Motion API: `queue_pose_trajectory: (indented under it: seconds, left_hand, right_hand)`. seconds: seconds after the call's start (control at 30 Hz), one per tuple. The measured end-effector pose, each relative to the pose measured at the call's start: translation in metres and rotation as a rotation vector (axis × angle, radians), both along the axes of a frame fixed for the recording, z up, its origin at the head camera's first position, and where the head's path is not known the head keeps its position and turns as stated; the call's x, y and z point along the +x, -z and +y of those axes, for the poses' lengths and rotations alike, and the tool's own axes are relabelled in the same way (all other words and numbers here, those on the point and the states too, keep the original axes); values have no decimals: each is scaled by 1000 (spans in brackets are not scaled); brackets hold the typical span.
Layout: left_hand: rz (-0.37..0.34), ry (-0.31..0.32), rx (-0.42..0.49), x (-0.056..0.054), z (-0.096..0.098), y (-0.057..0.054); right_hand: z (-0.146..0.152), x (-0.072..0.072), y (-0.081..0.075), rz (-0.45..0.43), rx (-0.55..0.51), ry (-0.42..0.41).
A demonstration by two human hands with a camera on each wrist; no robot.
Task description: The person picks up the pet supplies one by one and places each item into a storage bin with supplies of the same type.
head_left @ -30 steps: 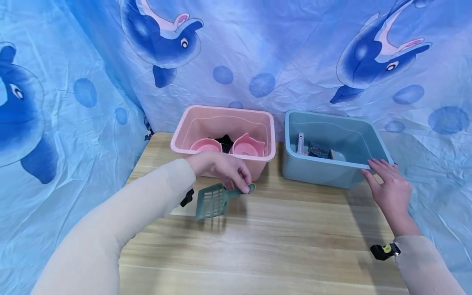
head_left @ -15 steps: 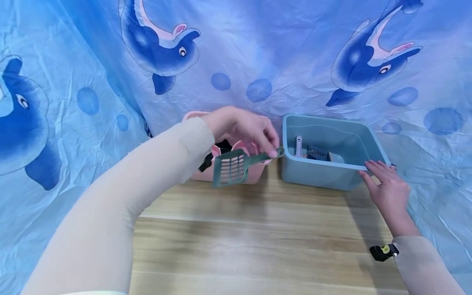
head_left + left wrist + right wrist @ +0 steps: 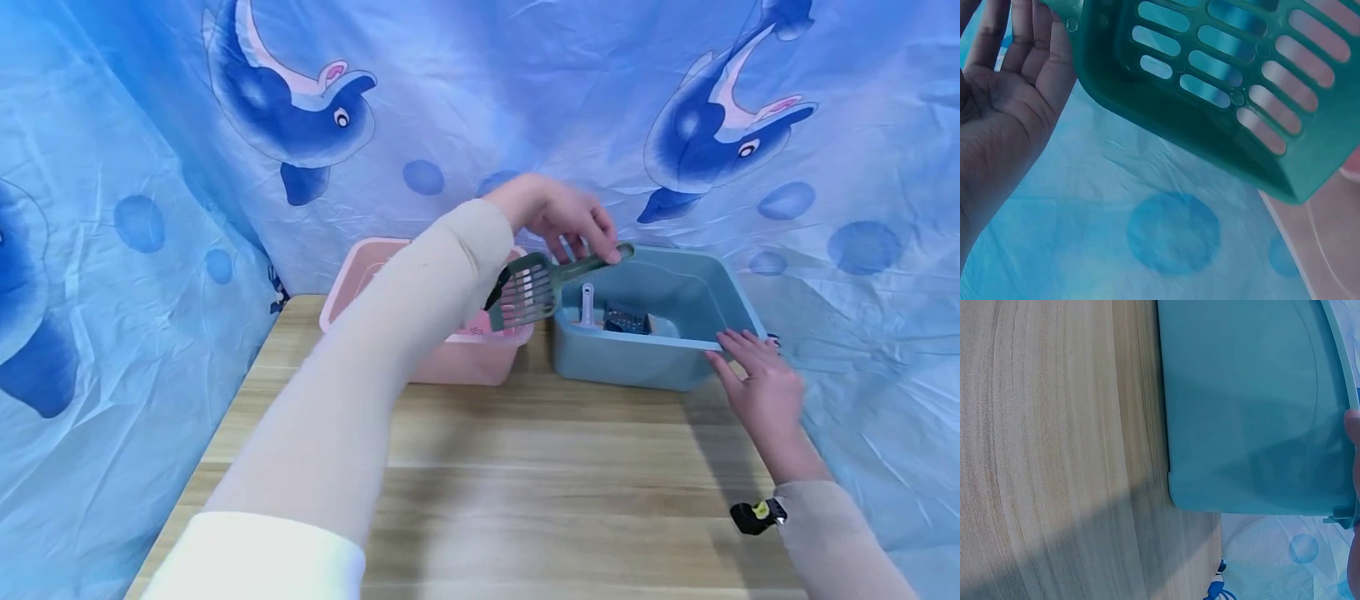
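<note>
My left hand (image 3: 566,221) holds a green slotted litter scoop (image 3: 581,268) by the end of its handle. The scoop hangs between the two bins, its blade over the right side of the pink bin (image 3: 457,367) and its handle above the blue bin (image 3: 637,367). In the left wrist view, the scoop's green blade (image 3: 1147,109) fills the upper right. My right hand (image 3: 765,387) grips the blue bin's front right rim corner, thumb outside and fingers over the edge. Only bits of that hand show in the right wrist view.
Inside the blue bin lie a pale handle (image 3: 588,304) and a dark perforated item (image 3: 627,320). Part of a pink bowl (image 3: 476,329) shows in the pink bin; my left sleeve hides the rest. Both bins stand on a wooden table (image 3: 540,467) against a blue dolphin-print curtain (image 3: 480,75).
My left hand has lifted the scoop from low over the table in front of the pink bin, up and right toward the blue bin. The right hand has stayed on the rim.
</note>
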State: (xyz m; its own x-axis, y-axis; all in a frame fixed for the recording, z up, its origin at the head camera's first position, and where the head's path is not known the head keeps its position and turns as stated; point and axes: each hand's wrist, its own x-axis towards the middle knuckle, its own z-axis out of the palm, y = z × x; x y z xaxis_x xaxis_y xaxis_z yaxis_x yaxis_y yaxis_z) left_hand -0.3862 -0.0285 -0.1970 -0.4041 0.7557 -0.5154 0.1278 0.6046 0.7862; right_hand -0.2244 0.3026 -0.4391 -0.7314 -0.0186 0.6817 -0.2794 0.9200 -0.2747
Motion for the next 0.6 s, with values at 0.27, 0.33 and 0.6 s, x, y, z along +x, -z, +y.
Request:
queue_pose_trajectory:
  seconds: [0.27, 0.33, 0.6]
  left_hand:
    - [80, -141, 199, -25, 39, 4]
    - [98, -208, 242, -29, 47, 9]
    - [190, -349, 351, -35, 76, 34]
  right_hand:
    - [-2, -1, 3, 23, 12, -9]
    - [-2, -1, 4, 27, 8, -16]
    - [4, -4, 7, 44, 2, -17]
